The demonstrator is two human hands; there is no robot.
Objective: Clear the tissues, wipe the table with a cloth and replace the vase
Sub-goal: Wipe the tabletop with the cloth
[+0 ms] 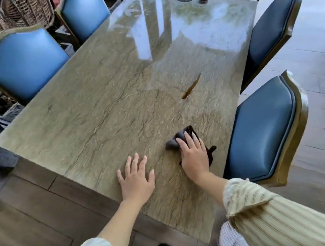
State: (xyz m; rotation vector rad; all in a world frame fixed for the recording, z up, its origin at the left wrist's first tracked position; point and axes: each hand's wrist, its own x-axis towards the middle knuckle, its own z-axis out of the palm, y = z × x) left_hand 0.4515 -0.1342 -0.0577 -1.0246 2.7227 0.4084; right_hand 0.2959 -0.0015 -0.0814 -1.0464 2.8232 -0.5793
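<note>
Head view shows the dark cloth (183,138) lying under my right hand (195,158), near the table's (101,102) right edge and close to the near corner. Bunched and blurred, the cloth sticks out past my fingertips toward the far end of the table, and a small dark tail of it shows by my wrist on the right side; its long axis runs roughly along my hand, from near-right to far-left. My right hand lies palm down with fingers loosely spread, pressing flat on the cloth rather than gripping it. My left hand (136,176) is just beside it to the left, palm down on the bare stone, fingers spread wide, holding nothing. A blue chair (262,130) stands near the cloth's side of the table.
</note>
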